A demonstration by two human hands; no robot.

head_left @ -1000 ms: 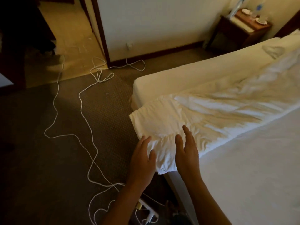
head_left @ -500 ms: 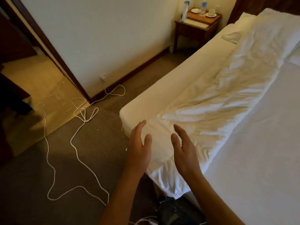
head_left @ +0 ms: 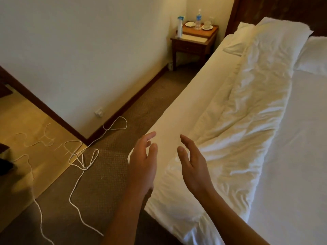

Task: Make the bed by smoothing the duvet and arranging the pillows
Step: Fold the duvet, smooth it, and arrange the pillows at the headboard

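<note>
Both hands empty, fingers loose, held over the foot corner of the bed.

My left hand (head_left: 144, 162) and right hand (head_left: 193, 167) hang side by side, palms turned toward each other, gripping nothing; I cannot tell whether either brushes the cloth below. Under and beyond the right hand lies the duvet (head_left: 247, 110), a long rumpled band running away from my hands toward the headboard, its near end draped over the corner of the bed (head_left: 292, 156). At the far end of that band, well away from my hands, one pillow (head_left: 237, 41) lies to its left and another pillow (head_left: 313, 55) to its right. Left of my left hand, a white cord (head_left: 83, 161) loops across the carpet (head_left: 106, 183). Far ahead in the corner stands a nightstand (head_left: 192, 41) with a bottle (head_left: 198, 19).
</note>
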